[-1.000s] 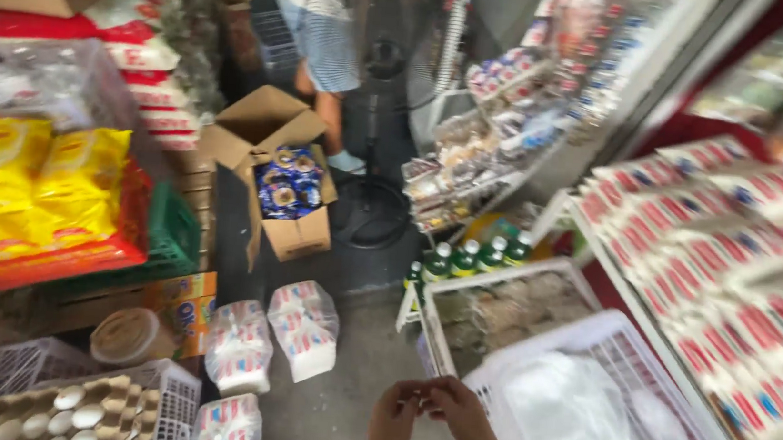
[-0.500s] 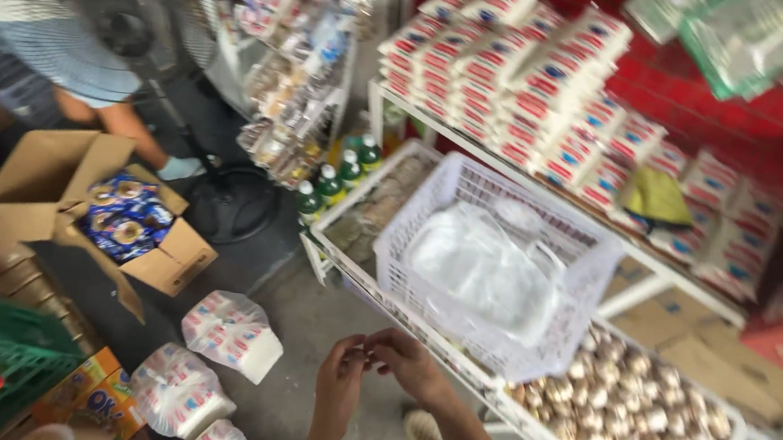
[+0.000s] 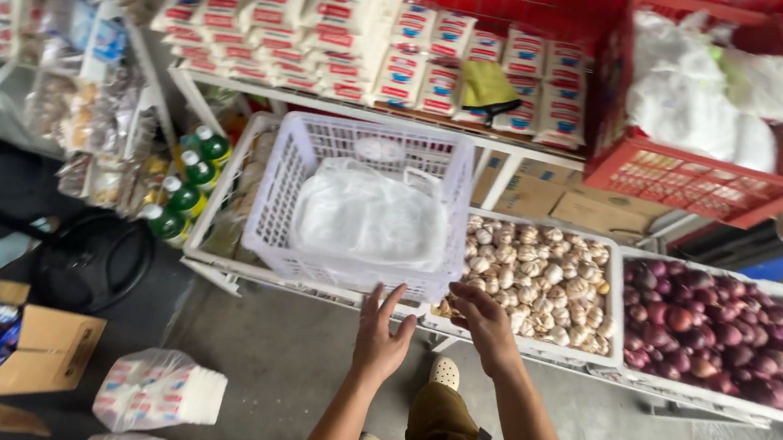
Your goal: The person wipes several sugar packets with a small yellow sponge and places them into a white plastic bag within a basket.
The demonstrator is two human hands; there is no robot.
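Both hands, left (image 3: 381, 343) and right (image 3: 486, 327), reach open and empty for the white basket (image 3: 282, 210). Gripping its near rim evenly should keep the plastic bag (image 3: 368, 213) level.

Both open hands (image 3: 433, 334) reach the white basket (image 3: 278, 209).

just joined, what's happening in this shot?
A person stands in a small shop, both bare hands out toward a white plastic basket that holds a white plastic bag. The left hand is open, fingers spread, just below the basket's front rim; the right hand hovers at its front corner, beside a tray of garlic. Neither hand holds anything. A tray of red onions sits further to the right, with stacked white packets on the shelf above.
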